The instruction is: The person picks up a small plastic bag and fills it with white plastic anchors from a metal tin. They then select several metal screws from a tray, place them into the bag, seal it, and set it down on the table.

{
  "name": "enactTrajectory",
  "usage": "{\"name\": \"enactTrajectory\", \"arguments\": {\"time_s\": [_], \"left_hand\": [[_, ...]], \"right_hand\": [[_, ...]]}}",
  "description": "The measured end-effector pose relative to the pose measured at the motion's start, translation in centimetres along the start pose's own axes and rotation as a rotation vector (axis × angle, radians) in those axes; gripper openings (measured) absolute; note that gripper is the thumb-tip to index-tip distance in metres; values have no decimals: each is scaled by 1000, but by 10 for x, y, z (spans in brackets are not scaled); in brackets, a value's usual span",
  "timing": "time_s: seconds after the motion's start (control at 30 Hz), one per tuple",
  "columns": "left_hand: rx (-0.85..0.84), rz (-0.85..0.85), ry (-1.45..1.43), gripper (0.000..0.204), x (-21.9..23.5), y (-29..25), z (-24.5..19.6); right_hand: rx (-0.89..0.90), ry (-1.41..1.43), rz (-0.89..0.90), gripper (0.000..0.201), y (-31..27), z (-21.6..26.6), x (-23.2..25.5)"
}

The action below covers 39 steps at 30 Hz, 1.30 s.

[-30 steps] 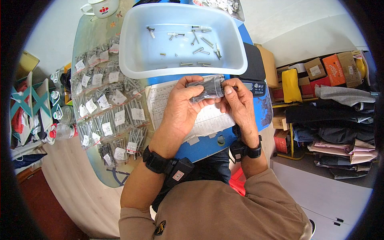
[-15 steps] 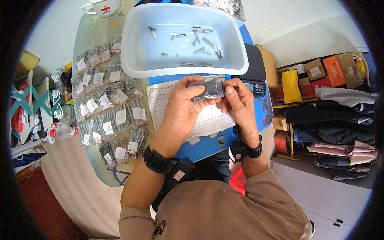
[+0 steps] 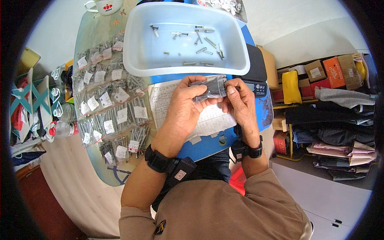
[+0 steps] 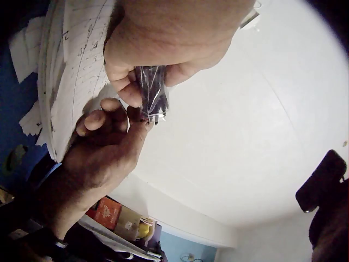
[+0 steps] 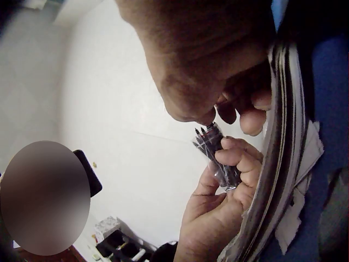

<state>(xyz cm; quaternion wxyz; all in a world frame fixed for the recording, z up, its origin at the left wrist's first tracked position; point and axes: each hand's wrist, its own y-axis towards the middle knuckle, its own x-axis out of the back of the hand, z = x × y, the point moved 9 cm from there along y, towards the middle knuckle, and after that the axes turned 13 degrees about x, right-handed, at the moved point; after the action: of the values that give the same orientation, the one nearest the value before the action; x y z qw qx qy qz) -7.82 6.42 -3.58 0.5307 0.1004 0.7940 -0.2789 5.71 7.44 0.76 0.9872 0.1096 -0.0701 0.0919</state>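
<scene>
A small clear bag [image 3: 215, 87] packed with dark screws lies across the left hand [image 3: 185, 108], whose thumb and fingers grip it. At the bag's right end, the right hand [image 3: 241, 105] pinches at the screws with thumb and fingertips. In the right wrist view, pointed screw tips stick out of the end of the bag [image 5: 218, 158], close under the right hand's fingertips. The left wrist view has the bag [image 4: 154, 93] hanging from the left hand [image 4: 169, 38], with the right hand [image 4: 103, 155] touching its end.
Behind the hands stands a translucent tub [image 3: 186, 72] with scattered screws inside. Written sheets [image 3: 162, 100] lie beneath the hands. Rows of labelled screw bags [image 3: 108, 127] cover the left side of the table. A scale [image 3: 261, 89] is to the right, and a mug [image 3: 105, 7] stands far left.
The head view has shifted slightly. Both hands keep nearly the same hold on the bag, with only small movement of the right fingers at its end.
</scene>
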Motion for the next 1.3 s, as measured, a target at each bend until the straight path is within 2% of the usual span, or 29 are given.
{"name": "enactTrajectory", "arguments": {"time_s": [1.3], "left_hand": [[-18, -26, -29, 21, 3, 2, -1]], "right_hand": [[7, -3, 8, 27, -1, -1, 0]]}}
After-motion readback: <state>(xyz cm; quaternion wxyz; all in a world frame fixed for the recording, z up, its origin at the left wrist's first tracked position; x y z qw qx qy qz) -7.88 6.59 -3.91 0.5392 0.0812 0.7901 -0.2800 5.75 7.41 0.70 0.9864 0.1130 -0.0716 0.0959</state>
